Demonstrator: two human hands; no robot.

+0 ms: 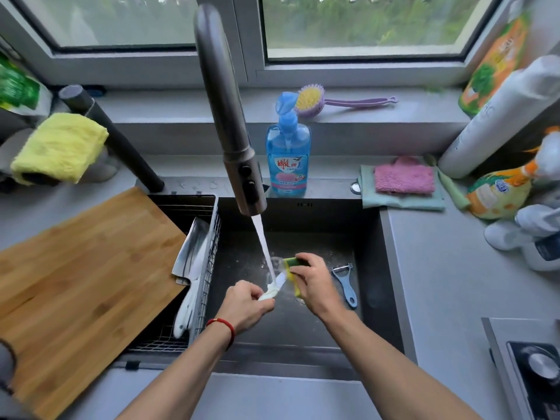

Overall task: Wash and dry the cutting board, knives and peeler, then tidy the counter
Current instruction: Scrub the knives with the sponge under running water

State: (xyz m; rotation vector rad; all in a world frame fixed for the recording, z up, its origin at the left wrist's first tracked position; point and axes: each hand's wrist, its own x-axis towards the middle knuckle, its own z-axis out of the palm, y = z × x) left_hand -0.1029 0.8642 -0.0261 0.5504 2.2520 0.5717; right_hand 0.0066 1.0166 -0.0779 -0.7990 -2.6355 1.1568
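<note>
I see the small white-handled knife (274,287) under the tap's water stream (264,247), its handle clenched in my left grip (247,307). My right grip (315,283) clamps a yellow-green sponge (295,263) against the blade. Just right of that grip lies the blue peeler (345,283) on the dark sink floor (348,234); left of the left grip, a wire basket (209,268) holds a cleaver (189,253) beside the bamboo cutting board (81,286).

We see a blue soap bottle (288,160) behind the sink, a purple brush (312,100) on the sill, pink cloth (404,179) on green cloth (403,203), a yellow towel (59,147) at left, spray bottles (509,189) at right.
</note>
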